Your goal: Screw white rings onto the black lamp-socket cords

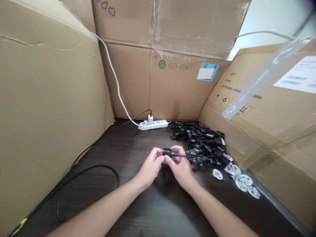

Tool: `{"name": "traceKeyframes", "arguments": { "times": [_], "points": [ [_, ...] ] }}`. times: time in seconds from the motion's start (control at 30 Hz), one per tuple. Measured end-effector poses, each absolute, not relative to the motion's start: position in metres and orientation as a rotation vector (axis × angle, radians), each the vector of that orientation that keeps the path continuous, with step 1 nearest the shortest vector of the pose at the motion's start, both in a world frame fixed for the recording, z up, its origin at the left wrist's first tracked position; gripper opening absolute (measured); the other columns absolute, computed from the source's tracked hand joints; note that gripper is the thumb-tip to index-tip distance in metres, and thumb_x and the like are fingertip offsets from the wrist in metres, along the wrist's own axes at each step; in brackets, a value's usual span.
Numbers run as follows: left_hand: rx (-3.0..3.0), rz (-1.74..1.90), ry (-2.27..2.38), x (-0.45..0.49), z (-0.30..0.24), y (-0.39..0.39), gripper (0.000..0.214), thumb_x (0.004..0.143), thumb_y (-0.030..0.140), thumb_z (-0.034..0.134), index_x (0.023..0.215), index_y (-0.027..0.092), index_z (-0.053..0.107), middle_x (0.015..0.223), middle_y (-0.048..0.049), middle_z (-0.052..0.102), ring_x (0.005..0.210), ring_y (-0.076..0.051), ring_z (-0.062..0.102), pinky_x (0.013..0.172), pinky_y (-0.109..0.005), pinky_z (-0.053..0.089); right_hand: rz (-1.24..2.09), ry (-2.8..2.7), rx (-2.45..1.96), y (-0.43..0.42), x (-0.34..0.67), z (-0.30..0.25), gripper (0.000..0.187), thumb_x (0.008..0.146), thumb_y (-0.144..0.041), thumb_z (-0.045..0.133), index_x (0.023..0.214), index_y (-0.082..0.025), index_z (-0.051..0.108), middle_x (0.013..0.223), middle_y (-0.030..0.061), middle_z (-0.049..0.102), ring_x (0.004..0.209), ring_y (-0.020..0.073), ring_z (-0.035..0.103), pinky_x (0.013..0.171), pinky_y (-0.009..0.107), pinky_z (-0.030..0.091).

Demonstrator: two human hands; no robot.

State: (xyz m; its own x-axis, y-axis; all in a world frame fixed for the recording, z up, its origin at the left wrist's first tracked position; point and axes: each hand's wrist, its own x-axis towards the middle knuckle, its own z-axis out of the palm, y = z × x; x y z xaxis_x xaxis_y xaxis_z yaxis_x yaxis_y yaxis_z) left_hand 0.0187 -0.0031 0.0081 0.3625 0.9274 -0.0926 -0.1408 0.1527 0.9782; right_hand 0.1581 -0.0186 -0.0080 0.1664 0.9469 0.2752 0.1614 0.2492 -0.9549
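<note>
My left hand (150, 168) and my right hand (179, 168) are close together over the dark tabletop, and their fingers pinch a black lamp socket (167, 151). A short dark stem or wire runs from the socket to the right, toward a heap of black lamp sockets with wires (201, 141). The stem's far end is lost among that heap. Several white plastic rings (240, 179) lie to the right of my right hand, beyond its reach by a small gap.
Large cardboard boxes (49, 98) wall the dark table (158, 210) on the left, back and right. A white power strip (153, 124) with a plug in it stands at the back. A black cable (86, 174) loops on the left of the table.
</note>
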Motion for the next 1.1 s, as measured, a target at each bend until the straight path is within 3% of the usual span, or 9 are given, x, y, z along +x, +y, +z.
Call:
{"name": "traceKeyframes", "arguments": {
  "times": [0.13, 0.6, 0.8, 1.1],
  "points": [
    [1.135, 0.967, 0.840, 0.018, 0.013, -0.004, 0.027, 0.080, 0.040, 0.057, 0.098, 0.019, 0.053, 0.064, 0.0081, 0.045, 0.044, -0.005, 0.031, 0.038, -0.017, 0.026, 0.838, -1.336, -1.150, -0.019, 0.158, -0.008, 0.033, 0.084, -0.035, 0.068, 0.111, -0.024, 0.054, 0.089, 0.0010, 0.062, 0.058, 0.0125, 0.055, 0.050, 0.024, 0.047],
    [1.129, 0.962, 0.735, 0.012, 0.013, -0.003, 0.032, 0.083, 0.042, 0.062, 0.099, 0.015, 0.061, 0.048, 0.0110, 0.035, 0.041, -0.006, 0.028, 0.040, -0.018, 0.027, 0.920, -1.356, -1.133, -0.025, 0.160, -0.002, 0.042, 0.086, -0.038, 0.069, 0.124, -0.026, 0.058, 0.085, 0.0004, 0.066, 0.053, 0.0114, 0.054, 0.046, 0.024, 0.051],
    [1.091, 0.942, 0.681, 0.011, 0.016, -0.003, 0.029, 0.083, 0.043, 0.066, 0.089, 0.017, 0.056, 0.056, 0.0099, 0.037, 0.045, -0.004, 0.024, 0.041, -0.017, 0.025, 0.935, -1.359, -1.138, -0.027, 0.157, 0.001, 0.040, 0.086, -0.038, 0.068, 0.123, -0.026, 0.058, 0.090, 0.0029, 0.066, 0.056, 0.0141, 0.054, 0.047, 0.026, 0.050],
    [0.992, 0.893, 0.587, 0.010, 0.014, -0.003, 0.027, 0.083, 0.038, 0.069, 0.091, 0.017, 0.055, 0.058, 0.0100, 0.034, 0.047, -0.004, 0.022, 0.042, -0.016, 0.024, 0.910, -1.408, -1.114, -0.028, 0.159, 0.003, 0.037, 0.087, -0.037, 0.066, 0.121, -0.025, 0.058, 0.095, 0.0045, 0.066, 0.060, 0.0152, 0.056, 0.049, 0.027, 0.049]
  ]
}}
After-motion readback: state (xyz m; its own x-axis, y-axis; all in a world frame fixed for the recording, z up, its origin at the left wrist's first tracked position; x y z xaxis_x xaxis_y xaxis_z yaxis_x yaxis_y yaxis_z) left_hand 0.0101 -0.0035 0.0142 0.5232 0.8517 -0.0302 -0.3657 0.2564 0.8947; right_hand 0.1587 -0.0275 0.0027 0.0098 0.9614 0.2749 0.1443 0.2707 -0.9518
